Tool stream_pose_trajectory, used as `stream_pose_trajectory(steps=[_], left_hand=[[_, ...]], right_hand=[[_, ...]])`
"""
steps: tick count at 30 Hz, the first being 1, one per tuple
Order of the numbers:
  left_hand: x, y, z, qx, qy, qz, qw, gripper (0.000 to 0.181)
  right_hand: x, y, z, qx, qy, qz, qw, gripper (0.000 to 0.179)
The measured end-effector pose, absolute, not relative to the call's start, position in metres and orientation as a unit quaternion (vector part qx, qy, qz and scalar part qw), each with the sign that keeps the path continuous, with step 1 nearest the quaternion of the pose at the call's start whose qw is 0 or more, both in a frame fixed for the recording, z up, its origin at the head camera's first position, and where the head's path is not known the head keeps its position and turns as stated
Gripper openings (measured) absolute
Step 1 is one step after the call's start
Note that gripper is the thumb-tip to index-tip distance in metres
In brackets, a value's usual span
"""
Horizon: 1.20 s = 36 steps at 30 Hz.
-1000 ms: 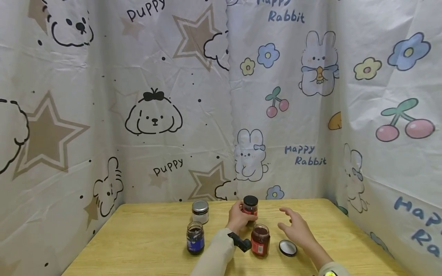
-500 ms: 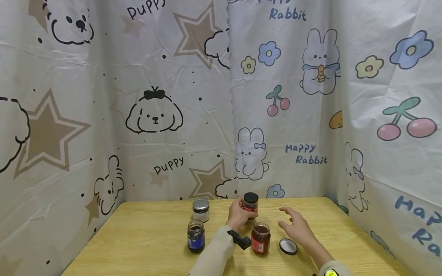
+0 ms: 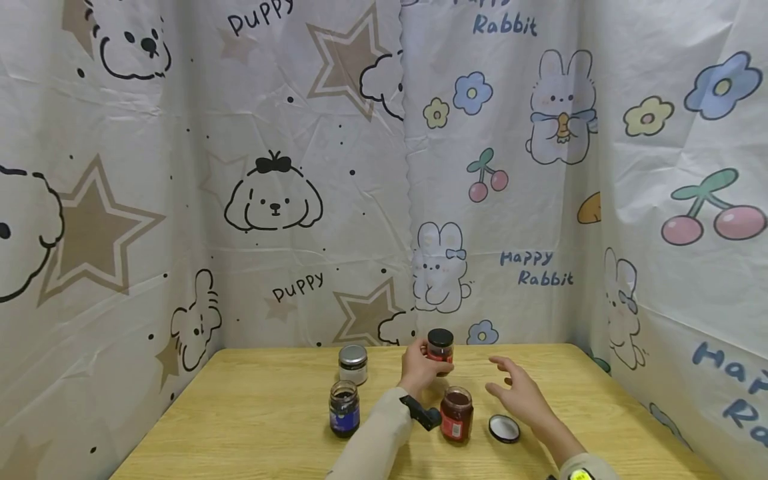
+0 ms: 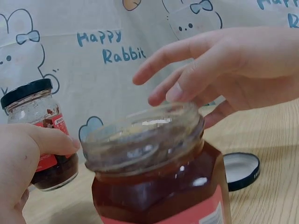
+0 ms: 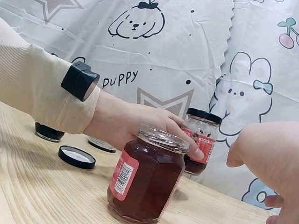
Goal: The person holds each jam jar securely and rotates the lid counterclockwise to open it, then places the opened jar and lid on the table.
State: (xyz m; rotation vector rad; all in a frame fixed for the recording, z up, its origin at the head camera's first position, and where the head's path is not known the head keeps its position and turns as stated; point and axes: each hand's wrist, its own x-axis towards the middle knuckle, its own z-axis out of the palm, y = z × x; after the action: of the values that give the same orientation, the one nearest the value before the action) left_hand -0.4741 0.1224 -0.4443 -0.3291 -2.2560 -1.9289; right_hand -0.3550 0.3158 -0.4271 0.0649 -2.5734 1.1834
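Observation:
My left hand [image 3: 419,368] grips a glass jar [image 4: 57,159] with a black lid and red label, dark contents at its bottom. The jar is held up at the back of the table, slightly tilted in the left wrist view. In front of it stands an open, lidless glass jar [image 3: 457,420], filled with something dark red-brown and bearing a red label. To its right, my right hand [image 3: 521,395] hovers with relaxed, spread fingers and holds nothing. Below that hand, a black-rimmed lid [image 3: 504,429] lies with its white inside up.
Left of my left arm stands an open jar [image 3: 345,413] with a blue label. Behind it is a white-labelled jar [image 3: 353,365] with a silver lid. Another upturned lid [image 5: 77,157] lies beyond the red-brown jar in the right wrist view. A printed curtain [image 3: 276,267] surrounds the table.
My left hand has raised the black-lidded jar slightly. My right hand keeps its pose, and the other jars stay put; the head view has shifted a little.

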Motion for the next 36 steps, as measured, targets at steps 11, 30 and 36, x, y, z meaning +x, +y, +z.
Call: stream_pose_trajectory(steps=[11, 30, 36], left_hand=[[-0.471, 0.118, -0.437, -0.118, -0.743, -0.651, 0.100, 0.053], [-0.454, 0.103, -0.389, -0.182, -0.735, -0.647, 0.089, 0.052], [-0.448, 0.089, -0.373, -0.212, -0.734, -0.641, 0.074, 0.049]], right_hand=[[-0.352, 0.311, -0.427, 0.026, -0.894, 0.421, 0.153, 0.060], [-0.338, 0.295, -0.402, 0.067, -0.900, 0.385, 0.192, 0.058], [-0.333, 0.291, -0.393, 0.069, -0.897, 0.389, 0.198, 0.057]])
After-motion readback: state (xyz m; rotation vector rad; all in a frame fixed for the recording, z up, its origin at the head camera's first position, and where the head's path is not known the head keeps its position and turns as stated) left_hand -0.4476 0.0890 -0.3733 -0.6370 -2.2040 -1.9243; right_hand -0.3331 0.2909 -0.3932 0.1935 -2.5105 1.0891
